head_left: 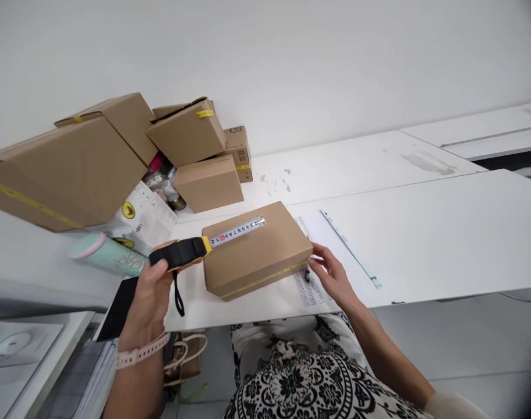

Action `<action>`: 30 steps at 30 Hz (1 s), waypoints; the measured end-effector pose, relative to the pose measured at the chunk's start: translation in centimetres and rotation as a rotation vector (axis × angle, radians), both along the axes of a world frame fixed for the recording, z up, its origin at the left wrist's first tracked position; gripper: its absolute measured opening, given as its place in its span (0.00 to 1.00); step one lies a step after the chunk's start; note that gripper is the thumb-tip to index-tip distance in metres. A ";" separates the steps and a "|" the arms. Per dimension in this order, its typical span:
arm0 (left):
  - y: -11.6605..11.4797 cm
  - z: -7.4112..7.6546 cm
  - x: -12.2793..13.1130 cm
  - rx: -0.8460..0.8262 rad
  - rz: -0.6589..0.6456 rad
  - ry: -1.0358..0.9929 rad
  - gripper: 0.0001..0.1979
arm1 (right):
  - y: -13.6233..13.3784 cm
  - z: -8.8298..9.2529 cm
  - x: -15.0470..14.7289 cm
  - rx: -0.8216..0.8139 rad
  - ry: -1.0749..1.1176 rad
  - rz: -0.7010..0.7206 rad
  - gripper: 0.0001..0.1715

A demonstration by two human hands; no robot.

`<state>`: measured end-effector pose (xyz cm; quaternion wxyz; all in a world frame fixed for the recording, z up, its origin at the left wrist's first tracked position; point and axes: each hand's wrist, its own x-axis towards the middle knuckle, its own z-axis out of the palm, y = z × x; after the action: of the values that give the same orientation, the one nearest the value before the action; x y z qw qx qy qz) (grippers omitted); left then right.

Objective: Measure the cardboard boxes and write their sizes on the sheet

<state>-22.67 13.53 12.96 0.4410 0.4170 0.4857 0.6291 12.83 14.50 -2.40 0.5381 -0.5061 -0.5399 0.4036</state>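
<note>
A closed brown cardboard box (257, 250) with yellow tape along its near side lies on the white desk in front of me. My left hand (154, 285) is wrapped round a black and yellow tape measure (180, 254). Its metal blade (237, 231) sticks out a short way over the box top, with the numbers upside down to me. A black wrist strap dangles from the case. At the box's right end, the fingers of my right hand (331, 273) rest against the near corner, thumb and fingertips apart. Beneath that hand lies a printed sheet (309, 288).
Several cardboard boxes (117, 151) are stacked at the back left against the wall. A mint tumbler (108, 254) lies beside a white avocado-print carton (145, 215). A pale blue ruler (350, 250) rests on paper to the right. The desk's front edge (257, 320) runs before my lap.
</note>
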 end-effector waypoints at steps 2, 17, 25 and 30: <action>1.4 1.0 1.9 -0.066 -0.097 0.045 0.18 | 0.1 0.5 0.1 0.012 -0.003 -0.051 0.24; 5.7 0.9 7.4 -0.433 -0.256 0.134 0.26 | 2.4 3.6 3.1 0.134 -0.129 -0.129 0.21; 5.0 0.8 6.1 -0.481 -0.206 0.062 0.20 | 13.9 9.4 -0.8 0.233 -0.403 0.196 0.23; 5.3 0.3 6.0 -0.498 -0.204 0.056 0.19 | 16.9 10.3 -5.6 0.148 -0.751 0.383 0.27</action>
<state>-16.70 18.84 13.28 0.5775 0.3597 0.5929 0.4308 7.26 31.40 7.88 0.2544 -0.4684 -0.8101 0.2442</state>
